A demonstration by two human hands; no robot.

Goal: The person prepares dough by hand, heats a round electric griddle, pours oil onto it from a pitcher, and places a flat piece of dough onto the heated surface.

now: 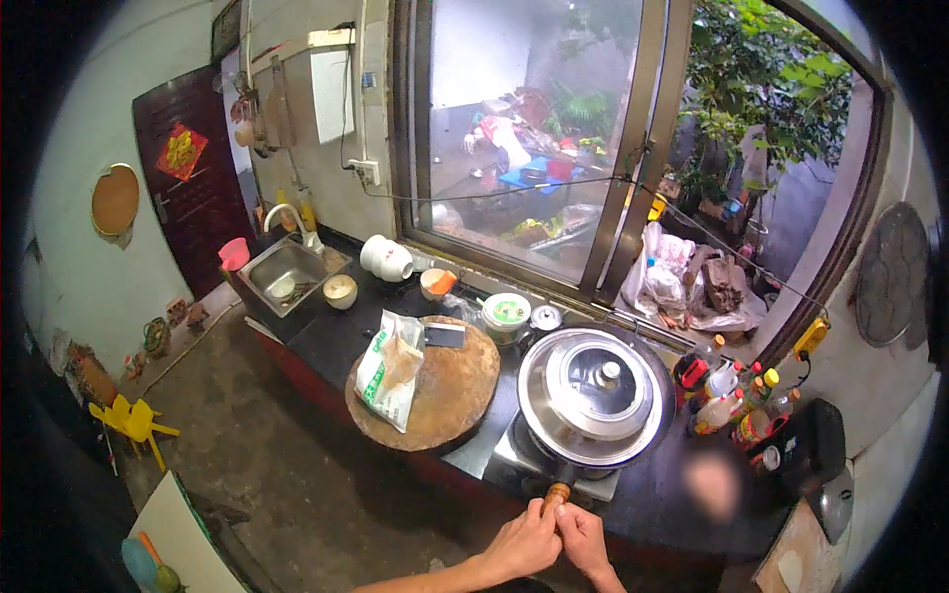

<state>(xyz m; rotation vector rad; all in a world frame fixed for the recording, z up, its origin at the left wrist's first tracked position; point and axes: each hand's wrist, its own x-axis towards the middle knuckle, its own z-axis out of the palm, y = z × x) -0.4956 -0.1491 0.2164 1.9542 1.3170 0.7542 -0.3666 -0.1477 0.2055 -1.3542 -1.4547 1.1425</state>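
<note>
My left hand (523,542) is wrapped around the wooden handle (557,495) of a wok (665,422). Close against it, my right hand (584,538) has its fingers curled at the same handle, and the two hands touch. The wok sits on a silver gas stove (511,454). A domed metal lid with a glass centre (593,422) covers it, so its contents are mostly hidden. To the left, a thick round wooden chopping board (463,385) carries a white-and-green plastic bag (393,370) and a cleaver (445,336), whose handle is hard to see.
Several sauce bottles (715,413) crowd the counter's right side, near a black container (808,445). Behind the board stand a lidded tub (507,310) and a bowl (430,285). A steel sink (285,267) lies far left, with stacked white bowls (386,259) beside it.
</note>
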